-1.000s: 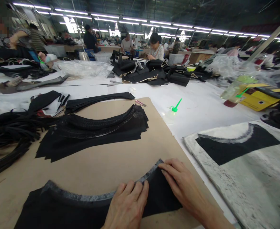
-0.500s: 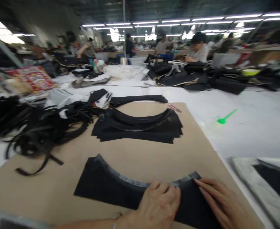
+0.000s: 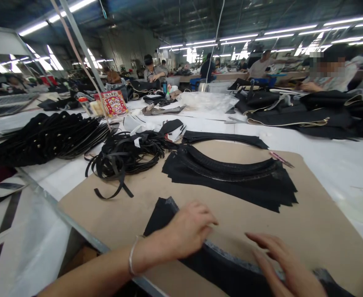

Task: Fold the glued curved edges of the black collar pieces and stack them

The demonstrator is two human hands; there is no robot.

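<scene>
A black curved fabric panel [image 3: 231,270] lies on the brown board near me, a greyish strip along its concave edge. My left hand [image 3: 189,229] is over the panel's left part, fingers loosely bent and pointing right; nothing shows in them. Over the panel's right part is my right hand [image 3: 285,264], thumb and forefinger apart, with nothing visible between them. Beyond the hands rests a fanned stack of similar black panels [image 3: 225,179], with more black curved pieces [image 3: 225,138] behind it.
The brown board [image 3: 132,218] covers the near table. On its left is a tangle of black straps [image 3: 126,154]; small pinkish snips [image 3: 281,159] lie at its right. Farther left is a pile of black pieces [image 3: 45,138]. Black goods [image 3: 293,107] and several people are at the back.
The view has swung left. My left hand has come off its flat press on the panel and moved toward the panel's left end. My right thumb and forefinger have spread apart from the panel's edge.
</scene>
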